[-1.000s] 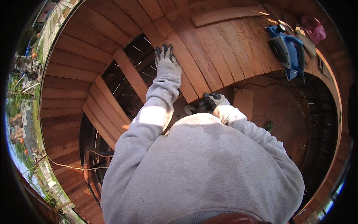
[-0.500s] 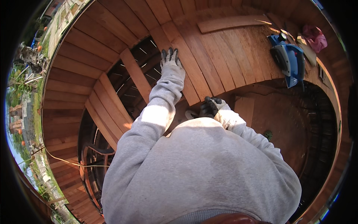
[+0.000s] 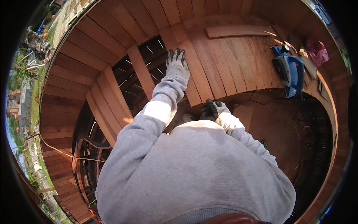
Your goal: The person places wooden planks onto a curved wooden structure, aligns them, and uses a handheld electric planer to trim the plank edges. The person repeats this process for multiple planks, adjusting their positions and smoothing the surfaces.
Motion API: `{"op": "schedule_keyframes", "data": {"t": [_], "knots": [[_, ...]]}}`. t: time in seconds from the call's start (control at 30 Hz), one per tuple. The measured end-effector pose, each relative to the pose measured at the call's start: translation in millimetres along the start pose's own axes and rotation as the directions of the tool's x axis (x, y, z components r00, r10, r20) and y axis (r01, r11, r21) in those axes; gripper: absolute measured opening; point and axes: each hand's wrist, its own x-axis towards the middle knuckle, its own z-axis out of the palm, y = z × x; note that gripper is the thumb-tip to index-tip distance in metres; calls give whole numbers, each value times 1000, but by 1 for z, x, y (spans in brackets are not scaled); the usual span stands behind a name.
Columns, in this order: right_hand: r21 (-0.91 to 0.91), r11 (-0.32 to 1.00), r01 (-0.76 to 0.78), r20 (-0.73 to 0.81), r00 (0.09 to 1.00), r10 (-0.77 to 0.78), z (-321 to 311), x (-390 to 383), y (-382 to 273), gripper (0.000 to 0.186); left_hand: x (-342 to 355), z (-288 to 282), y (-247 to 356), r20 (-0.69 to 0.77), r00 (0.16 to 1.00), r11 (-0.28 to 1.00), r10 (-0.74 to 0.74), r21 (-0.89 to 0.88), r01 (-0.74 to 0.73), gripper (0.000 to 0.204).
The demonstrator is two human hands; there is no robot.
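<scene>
My left hand (image 3: 176, 60), in a pale glove with dark fingertips, is open, its fingers spread flat on a reddish wooden plank (image 3: 191, 89) of the curved bench. At that plank's near end, my right hand (image 3: 215, 110), gloved alike, has its fingers curled and closed at the edge; what they grip, if anything, is hidden. To the left of these planks, a single loose-looking board (image 3: 140, 65) spans the dark open framework (image 3: 125, 72), beside several more boards (image 3: 108, 104).
A blue electric planer (image 3: 291, 71) rests among shavings at the upper right, near a pink bag (image 3: 316, 52) and a thin board (image 3: 240, 31). A round lower floor (image 3: 283, 127) lies right of me. A cord (image 3: 59, 149) runs along the left; a curved plank wall surrounds the bench.
The whole scene has shifted down and somewhat to the right in the picture, as the view moved. Both hands keep their places on the same plank.
</scene>
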Motion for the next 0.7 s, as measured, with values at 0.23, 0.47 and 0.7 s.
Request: {"op": "schedule_keyframes", "data": {"t": [0.23,0.47,0.7], "knots": [[55,998,8,21,1000,-9,-36,14,29,29,-3,-73,-11,-257,966,975,-19,-217,-39,47],[-1,989,148,42,988,-147,-57,-21,26,21,-93,-131,-87,-201,814,671,-545,-686,280,35],[-175,974,142,47,990,-136,-52,-15,-5,23,-161,-105,-120,-171,734,459,-658,-863,210,35]]}}
